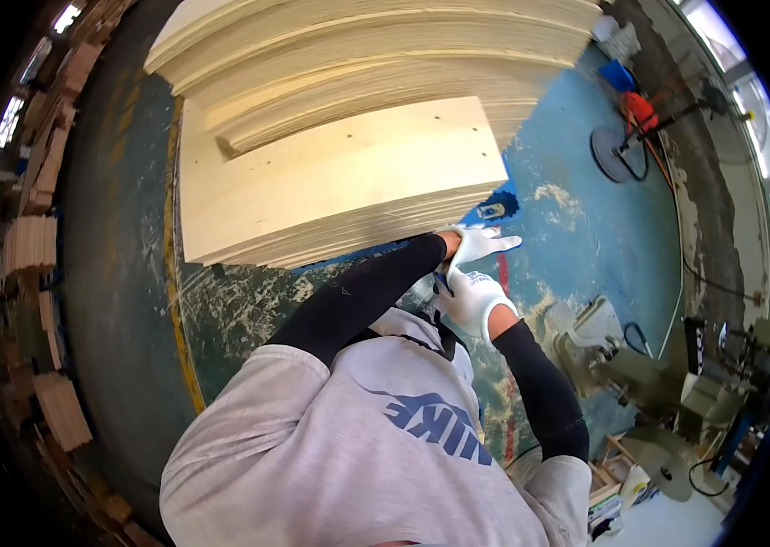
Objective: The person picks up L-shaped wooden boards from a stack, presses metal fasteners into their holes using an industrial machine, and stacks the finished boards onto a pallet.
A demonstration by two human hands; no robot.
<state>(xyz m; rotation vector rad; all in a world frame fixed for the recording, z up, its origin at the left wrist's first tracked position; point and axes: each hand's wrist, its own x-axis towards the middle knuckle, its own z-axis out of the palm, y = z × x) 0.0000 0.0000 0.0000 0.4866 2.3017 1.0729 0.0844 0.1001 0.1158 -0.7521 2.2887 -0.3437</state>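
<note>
The two hands are close together. The left hand (pixel 492 241) has its fingers stretched out. It wears a white glove (pixel 469 248), and the glove's cuff hangs wide at the wrist. The right hand (pixel 476 296), which has a white glove on too, pinches that cuff. Just past the hands is a big stack of flat wooden boards (pixel 349 169), with little dark dots on the top one. The floor (pixel 567 246) is blue-green and has a red line (pixel 510 401).
</note>
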